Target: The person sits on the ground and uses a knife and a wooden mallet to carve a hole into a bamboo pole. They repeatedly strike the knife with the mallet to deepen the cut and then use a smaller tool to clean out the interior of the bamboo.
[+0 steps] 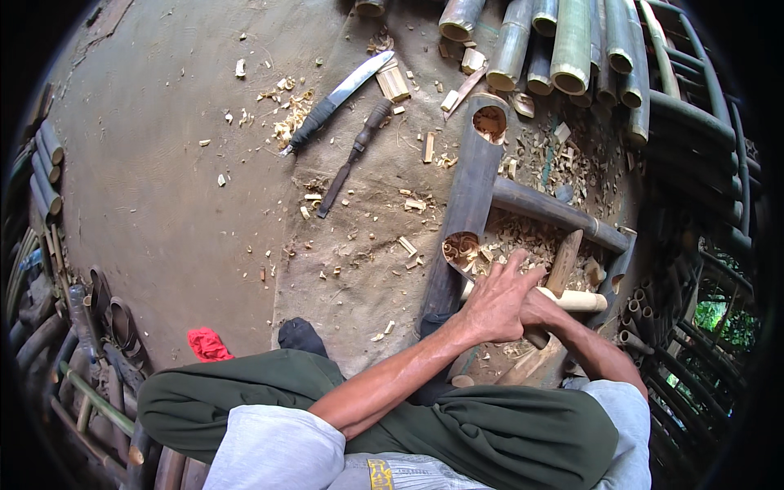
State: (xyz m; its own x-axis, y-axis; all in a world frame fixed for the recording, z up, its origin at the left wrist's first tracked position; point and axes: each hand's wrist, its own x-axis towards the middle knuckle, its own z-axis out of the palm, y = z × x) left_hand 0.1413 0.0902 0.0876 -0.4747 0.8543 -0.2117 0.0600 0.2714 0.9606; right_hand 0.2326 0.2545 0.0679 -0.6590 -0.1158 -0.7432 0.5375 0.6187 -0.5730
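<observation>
A bamboo frame lies before my crossed legs: a thick dark post (469, 188) with two cut holes, joined by a dark rung (563, 214) and a pale peeled rung (580, 301). My left hand (499, 300) reaches across beside the lower hole, fingers spread, its palm overlapping my right hand. My right hand (536, 312), partly hidden under the left, is closed around a thick wooden stick (564, 263). The stick's upper part rises past the pale rung, and its lower end shows below the hand. Whether the left fingers press on the post or the rung is unclear.
A long knife with a dark wrapped handle (314, 122) and a chisel (357, 155) lie on the ground cloth left of the post. Wood shavings and chips are scattered around. Cut bamboo poles (572, 61) are stacked at the far right. A red cloth (210, 345) lies by my left knee.
</observation>
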